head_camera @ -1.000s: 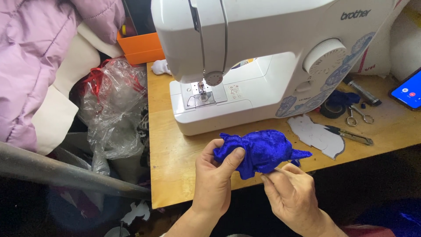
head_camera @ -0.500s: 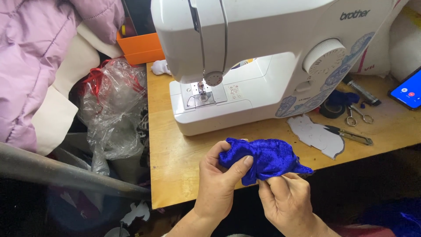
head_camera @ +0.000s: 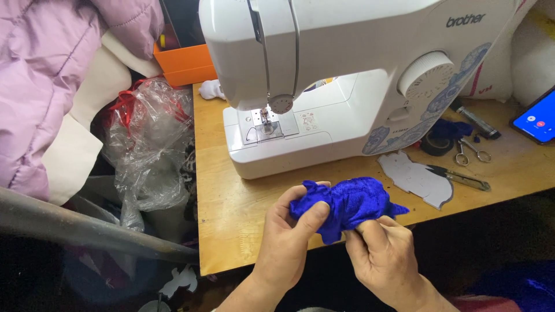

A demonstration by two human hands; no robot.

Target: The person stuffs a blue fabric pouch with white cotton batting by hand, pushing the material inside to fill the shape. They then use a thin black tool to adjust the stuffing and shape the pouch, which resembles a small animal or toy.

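Here both hands hold a small blue velvet piece (head_camera: 347,202) just above the near edge of the table (head_camera: 231,208). The left hand (head_camera: 289,242) has its grip clenched on the piece's left end, thumb pressed across the front and fingers curled behind. The right hand (head_camera: 384,257) pinches the lower right part from beneath, at 5 o'clock of the piece, fingertips closed on the cloth.

At 12 o'clock of the piece stands a white sewing machine (head_camera: 347,75), close by but apart from it. At 3 o'clock lies a grey cut-out pattern (head_camera: 416,179), with a blade (head_camera: 462,178) touching its right side and small scissors (head_camera: 471,151) just beyond. A phone (head_camera: 535,118) with a lit blue screen lies at the far right. Off the table at 9 o'clock sits crumpled clear plastic (head_camera: 147,144).
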